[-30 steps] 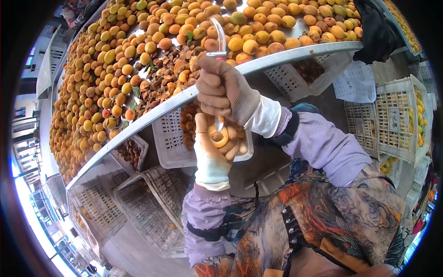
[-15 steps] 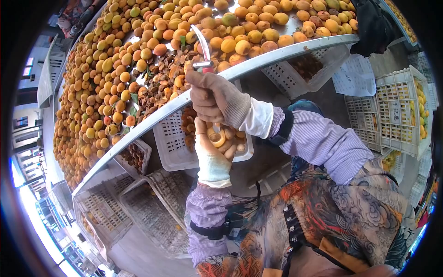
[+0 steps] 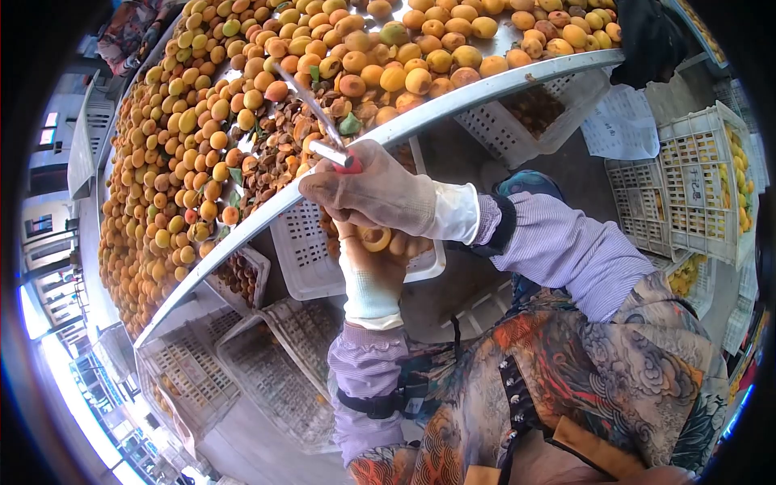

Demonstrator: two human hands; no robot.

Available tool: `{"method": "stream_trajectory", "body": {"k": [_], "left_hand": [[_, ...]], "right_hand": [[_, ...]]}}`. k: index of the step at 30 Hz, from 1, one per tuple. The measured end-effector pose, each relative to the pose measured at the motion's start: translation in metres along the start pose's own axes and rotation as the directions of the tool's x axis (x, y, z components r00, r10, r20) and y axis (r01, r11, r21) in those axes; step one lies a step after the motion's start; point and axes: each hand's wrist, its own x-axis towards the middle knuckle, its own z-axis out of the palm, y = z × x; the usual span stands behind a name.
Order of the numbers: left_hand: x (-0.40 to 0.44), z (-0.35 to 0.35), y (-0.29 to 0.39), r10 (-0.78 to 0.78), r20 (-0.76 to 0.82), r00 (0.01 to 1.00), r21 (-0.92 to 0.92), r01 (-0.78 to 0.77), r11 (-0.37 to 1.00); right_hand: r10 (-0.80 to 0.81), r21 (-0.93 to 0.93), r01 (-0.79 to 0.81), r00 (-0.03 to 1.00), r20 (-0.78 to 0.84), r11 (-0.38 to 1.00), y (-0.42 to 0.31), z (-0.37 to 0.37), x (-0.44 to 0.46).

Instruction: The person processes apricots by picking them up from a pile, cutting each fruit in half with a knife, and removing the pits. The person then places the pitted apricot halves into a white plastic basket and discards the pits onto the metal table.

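My right hand (image 3: 376, 190), in a stained pale glove, is closed around the red handle of a curved knife (image 3: 311, 99). Its thin blade points up and away, over the tabletop. Just below, my left hand (image 3: 372, 275), also gloved, holds a cut apricot (image 3: 375, 238) with its orange flesh showing. The right hand overlaps the left fingertips and hides part of the fruit. Both hands are at the near side of the metal table rim (image 3: 493, 90), above a white crate (image 3: 303, 250) that contains apricot pieces.
Whole apricots (image 3: 178, 153) cover the table, with a heap of brown pits and scraps (image 3: 279, 133) near the rim. Stacked crates (image 3: 699, 194) stand at right. More crates (image 3: 275, 380) sit on the floor at lower left. A black cloth or bag (image 3: 651, 44) hangs at upper right.
My right hand has shifted slightly left and turned, so the knife blade now leans farther left. It covers more of my left fingers. My left hand stays nearly in place with the apricot.
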Motion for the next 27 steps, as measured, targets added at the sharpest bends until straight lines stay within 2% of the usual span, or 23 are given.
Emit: {"method": "stream_trajectory", "body": {"k": [1, 2, 3, 4, 5, 7, 8, 9, 10, 11, 12, 13, 14, 15, 17, 19, 20, 22, 25, 26, 27], "left_hand": [[0.002, 0.0, 0.003, -0.009, 0.063, 0.998, -0.016, 0.01, 1.0], [0.001, 0.002, 0.002, -0.01, 0.062, 0.998, -0.012, 0.011, 1.0], [0.0, 0.005, -0.002, 0.012, -0.02, 1.0, 0.046, -0.011, 0.999], [0.0, 0.009, -0.003, 0.04, -0.1, 0.994, 0.104, -0.03, 0.994], [0.003, 0.002, -0.005, 0.04, -0.098, 0.994, 0.104, -0.029, 0.994], [0.011, -0.019, -0.009, 0.045, 0.087, 0.995, 0.156, -0.058, 0.986], [0.012, -0.024, -0.008, 0.042, 0.085, 0.995, 0.155, -0.055, 0.986], [0.013, -0.028, -0.007, -0.037, 0.266, 0.963, -0.003, 0.039, 0.999], [0.013, -0.029, -0.007, -0.082, 0.448, 0.89, -0.139, 0.16, 0.977], [0.008, -0.016, -0.005, -0.089, 0.448, 0.89, -0.134, 0.165, 0.977], [0.001, -0.001, -0.004, -0.071, 0.222, 0.972, -0.078, 0.09, 0.993], [-0.003, 0.01, -0.003, -0.025, -0.011, 1.0, -0.006, 0.025, 1.0], [-0.001, 0.007, -0.003, -0.024, -0.007, 1.0, -0.004, 0.024, 1.0], [0.001, -0.001, -0.005, -0.013, 0.002, 1.0, 0.024, 0.013, 1.0], [0.0, -0.001, -0.005, -0.006, 0.011, 1.0, 0.051, 0.005, 0.999], [-0.001, 0.002, -0.005, 0.064, -0.092, 0.994, 0.141, -0.05, 0.989], [-0.001, -0.001, -0.005, 0.065, -0.093, 0.994, 0.141, -0.051, 0.989], [0.0, -0.01, -0.008, 0.119, 0.03, 0.992, 0.125, -0.122, 0.985], [-0.001, -0.011, -0.013, 0.188, 0.119, 0.975, 0.123, -0.202, 0.972], [-0.002, -0.008, -0.014, 0.179, 0.119, 0.977, 0.129, -0.194, 0.972], [-0.002, -0.004, -0.014, 0.229, 0.026, 0.973, 0.144, -0.23, 0.962]], "right_hand": [[-0.057, 0.026, 0.057, 0.998, 0.007, 0.998, 0.007, 0.003, 0.002], [-0.116, 0.052, 0.115, 0.993, 0.01, 0.992, 0.012, 0.005, 0.002], [-0.113, -0.055, 0.114, 0.993, 0.018, 0.992, 0.015, 0.006, 0.0], [-0.115, -0.057, 0.116, 0.993, 0.017, 0.992, 0.018, 0.004, -0.001], [-0.099, -0.036, 0.1, 0.995, 0.012, 0.994, 0.017, 0.005, -0.002], [-0.037, -0.037, 0.036, 0.999, -0.013, 0.999, 0.008, 0.009, -0.008], [-0.034, -0.036, 0.033, 0.999, -0.015, 0.999, 0.014, 0.009, -0.005], [-0.197, -0.033, 0.196, 0.98, -0.03, 0.98, 0.025, 0.007, 0.002], [-0.355, -0.033, 0.354, 0.934, -0.048, 0.935, 0.029, 0.004, 0.007], [0.065, 0.125, -0.063, 0.998, -0.013, 0.99, 0.004, -0.007, -0.003], [0.062, 0.126, -0.059, 0.998, -0.019, 0.99, 0.006, -0.009, -0.002], [0.162, 0.263, -0.139, 0.985, -0.067, 0.955, 0.006, -0.01, -0.001], [0.265, 0.399, -0.206, 0.959, -0.098, 0.894, 0.006, -0.01, 0.001], [0.332, 0.429, -0.262, 0.938, -0.096, 0.864, 0.007, -0.011, 0.001], [0.355, 0.481, -0.271, 0.931, -0.091, 0.834, 0.008, -0.013, 0.002], [0.381, 0.517, -0.28, 0.919, -0.099, 0.809, 0.009, -0.012, 0.002], [0.381, 0.517, -0.28, 0.919, -0.098, 0.809, 0.011, -0.011, 0.002], [0.41, 0.588, -0.271, 0.905, -0.113, 0.762, 0.014, -0.012, 0.004], [0.418, 0.617, -0.257, 0.899, -0.128, 0.744, 0.015, -0.008, 0.005], [0.418, 0.622, -0.251, 0.898, -0.135, 0.742, 0.013, -0.007, 0.006], [0.446, 0.611, -0.278, 0.884, -0.139, 0.741, 0.01, -0.006, 0.007]]}}
